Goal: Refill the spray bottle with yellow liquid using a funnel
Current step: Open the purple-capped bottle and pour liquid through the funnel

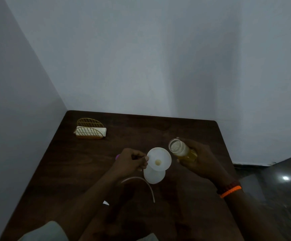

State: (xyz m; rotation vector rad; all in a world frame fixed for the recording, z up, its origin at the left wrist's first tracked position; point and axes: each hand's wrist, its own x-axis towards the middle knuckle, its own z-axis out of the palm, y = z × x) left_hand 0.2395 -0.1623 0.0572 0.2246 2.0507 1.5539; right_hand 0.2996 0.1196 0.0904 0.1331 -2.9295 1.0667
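A white funnel (160, 159) sits in the neck of a translucent white spray bottle (154, 176) standing on the dark wooden table (82, 167). My left hand (130, 161) pinches the funnel's left rim. My right hand (201, 159) holds a clear jar (181, 150) with yellow liquid, tilted with its open mouth toward the funnel, just right of the rim. A little yellow liquid shows at the funnel's centre. A white dip tube (141, 183) curves on the table in front of the bottle.
A gold wire napkin holder (90, 129) with white napkins stands at the table's far left. Walls close off the back and left. The table's right edge drops to a dark floor (280, 188). A small purple thing (117, 156) peeks out behind my left hand.
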